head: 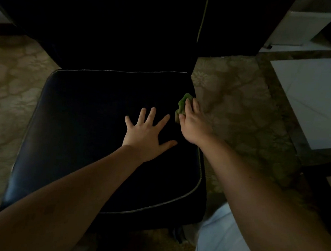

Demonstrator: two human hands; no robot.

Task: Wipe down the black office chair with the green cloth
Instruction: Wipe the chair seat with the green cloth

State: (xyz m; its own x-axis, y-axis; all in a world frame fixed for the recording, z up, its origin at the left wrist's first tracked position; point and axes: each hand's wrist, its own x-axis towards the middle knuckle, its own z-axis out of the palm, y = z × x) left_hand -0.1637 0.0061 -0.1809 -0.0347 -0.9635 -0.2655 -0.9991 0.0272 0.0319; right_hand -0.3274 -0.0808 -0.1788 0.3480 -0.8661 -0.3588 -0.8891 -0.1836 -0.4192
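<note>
Nearest the camera a fold of pale blue garment (221, 237) shows at the bottom right, with two bare forearms reaching away from it over the black office chair (103, 179), a padded leather-look seat edged in pale piping. The left hand (146, 134) lies flat on the middle-right of the seat cushion (73, 129), fingers spread and straight, holding nothing and seemingly bracing the chair. Just to its right, close but apart from it, the right hand (193, 125) sits at the cushion's right edge and grasps the green cloth (183, 105), a small crumpled rag bunched under the fingers with the thumb against its near-left side. The dim light makes the exact finger curl hard to read. The cloth pokes out beyond the fingertips, towards the far-right corner, and rests on the piping at the seat's right rim. Nearly all of the cushion therefore lies left of the grip. The rim runs near to far, so a stroke along that edge looks open, whereas a leftward sweep would probably meet the spread left hand first. Farther off, the tall dark backrest (118, 35) rises from the seat's far edge, not yet reached by the cloth. Patterned floor (239, 102) lies on either side, and a white plastic bin (306, 23) stands at the far right.
</note>
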